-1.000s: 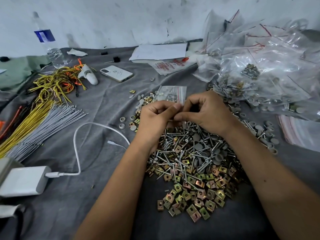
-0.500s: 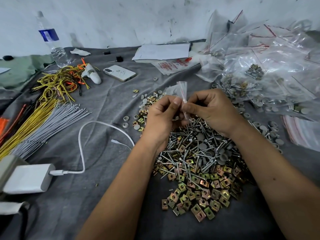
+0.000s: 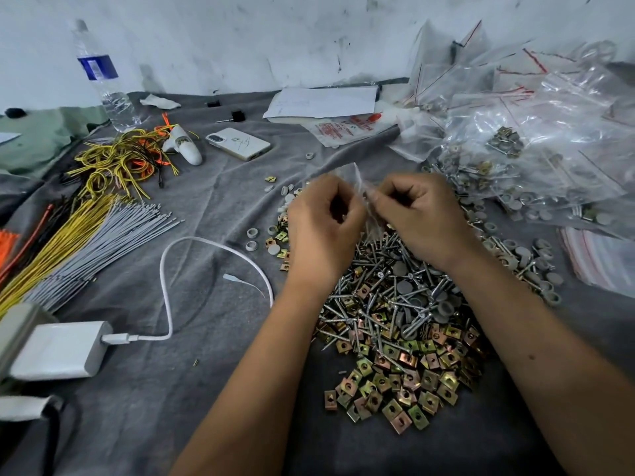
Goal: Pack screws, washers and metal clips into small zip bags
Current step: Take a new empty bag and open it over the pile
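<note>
Both hands, left hand (image 3: 324, 231) and right hand (image 3: 421, 218), pinch the small clear zip bag (image 3: 357, 182) (blurred); its mouth should be spread evenly.

A grey cloth (image 3: 192, 207) is spread over the work surface. At the far left a clear water bottle (image 3: 103, 80) with a blue label is stood upright, near a tangle of yellow wires (image 3: 117, 163). Bundled grey wires (image 3: 103, 242) are laid beside straight yellow ones. A white phone (image 3: 237, 143) is placed face down (its camera lens visible), and a white power bank (image 3: 60, 350) is connected to a white cable (image 3: 178, 255). Sheets of paper (image 3: 323, 103) are left near the wall.
</note>
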Motion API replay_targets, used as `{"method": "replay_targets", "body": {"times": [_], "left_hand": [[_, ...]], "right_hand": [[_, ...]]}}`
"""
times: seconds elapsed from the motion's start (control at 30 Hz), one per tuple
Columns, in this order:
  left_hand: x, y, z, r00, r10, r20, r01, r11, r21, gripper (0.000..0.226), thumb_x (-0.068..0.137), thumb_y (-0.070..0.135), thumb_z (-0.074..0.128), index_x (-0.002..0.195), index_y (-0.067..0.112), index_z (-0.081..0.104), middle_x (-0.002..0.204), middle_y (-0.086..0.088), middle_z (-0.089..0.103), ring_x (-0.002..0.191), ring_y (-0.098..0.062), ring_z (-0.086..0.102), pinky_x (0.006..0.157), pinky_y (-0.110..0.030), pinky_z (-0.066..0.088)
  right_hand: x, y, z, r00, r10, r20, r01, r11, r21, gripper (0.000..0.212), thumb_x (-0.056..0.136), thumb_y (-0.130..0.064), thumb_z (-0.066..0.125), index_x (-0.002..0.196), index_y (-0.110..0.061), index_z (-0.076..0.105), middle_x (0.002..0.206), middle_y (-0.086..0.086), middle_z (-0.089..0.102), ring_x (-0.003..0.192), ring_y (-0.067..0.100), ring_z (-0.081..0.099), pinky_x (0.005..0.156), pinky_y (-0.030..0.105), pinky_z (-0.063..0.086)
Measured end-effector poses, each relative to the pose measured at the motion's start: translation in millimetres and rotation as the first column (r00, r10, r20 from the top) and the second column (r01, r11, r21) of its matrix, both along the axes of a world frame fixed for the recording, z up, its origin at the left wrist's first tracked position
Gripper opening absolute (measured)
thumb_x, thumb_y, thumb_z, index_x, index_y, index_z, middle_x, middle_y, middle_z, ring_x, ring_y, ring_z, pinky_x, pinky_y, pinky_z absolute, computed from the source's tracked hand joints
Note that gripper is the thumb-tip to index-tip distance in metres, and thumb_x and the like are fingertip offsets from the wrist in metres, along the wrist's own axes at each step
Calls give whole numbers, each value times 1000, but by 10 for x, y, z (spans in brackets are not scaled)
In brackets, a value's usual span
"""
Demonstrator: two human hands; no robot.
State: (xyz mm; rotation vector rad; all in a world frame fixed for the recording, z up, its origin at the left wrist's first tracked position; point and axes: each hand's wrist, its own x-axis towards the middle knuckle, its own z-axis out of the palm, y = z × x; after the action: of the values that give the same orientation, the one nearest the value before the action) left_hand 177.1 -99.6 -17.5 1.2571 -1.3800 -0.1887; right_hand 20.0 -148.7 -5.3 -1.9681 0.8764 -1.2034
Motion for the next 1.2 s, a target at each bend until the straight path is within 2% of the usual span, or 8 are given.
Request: {"method": "replay_targets", "body": {"times": [0.13,0.33,0.47,0.63,0.77,0.9,1.1,1.2], "left_hand": [[119,42,25,996,79,37,-78,996,-31,13,85,9,64,73,10,60,66,2,60,61,-13,54,55,-27,43],[-106,55,-44,999,48,-13,-48,999,4,20,84,22,62,71,13,49,61,2,50,56,-7,42,51,-30,37],[-85,31,-66,992,123,-17,-122,990,69,25,82,14,68,72,22,46,60,10,49,55,-4,44,50,-16,33],[14,50,9,971,237,-29,-237,971,-8,14,78,7,68,78,16,57,62,9,57,60,-11,56,52,-19,41],[118,84,55,928,362,-88,-369,925,-87,14,80,6,68,78,17,58,61,11,56,58,-9,56,52,-16,40],[294,136,80,825,557,-94,-565,819,-103,7,84,10,65,86,15,60,63,7,58,59,-12,57,61,-32,48],[194,96,-56,799,519,304,-551,834,24,11,92,20,70,91,11,77,95,-8,63,99,-29,53,77,-24,25],[192,59,-59,863,394,317,-441,893,89,11,93,17,71,97,10,78,99,-8,62,101,-29,55,80,-33,39]], "right_hand": [[-139,-81,38,987,-147,59,151,986,-66,19,94,-5,65,77,5,64,67,19,62,55,28,55,51,36,48],[34,-10,-28,984,-167,-59,143,944,-299,16,86,-8,74,75,-9,63,70,1,63,62,16,62,57,28,53],[35,-10,-42,995,-96,3,93,961,-259,14,88,-8,76,83,-8,62,77,2,65,69,17,66,63,37,59],[-30,-106,-54,963,-269,23,269,948,-172,16,86,-7,76,83,-10,61,75,0,66,67,15,66,61,34,58],[-110,-124,-66,960,-43,-276,19,996,-89,18,85,-26,81,97,-23,67,98,-12,70,91,-3,65,80,15,52],[-166,-160,-27,687,-39,-726,-4,998,-57,30,90,-43,71,119,-43,68,133,0,55,139,20,33,118,53,27],[-199,-176,16,667,-8,-745,17,1000,4,25,86,-46,76,110,-42,71,127,1,52,139,26,28,116,46,27],[-185,-154,3,707,-14,-707,-17,999,-37,16,83,-43,79,96,-37,72,111,-5,55,124,19,37,107,42,32]]}}
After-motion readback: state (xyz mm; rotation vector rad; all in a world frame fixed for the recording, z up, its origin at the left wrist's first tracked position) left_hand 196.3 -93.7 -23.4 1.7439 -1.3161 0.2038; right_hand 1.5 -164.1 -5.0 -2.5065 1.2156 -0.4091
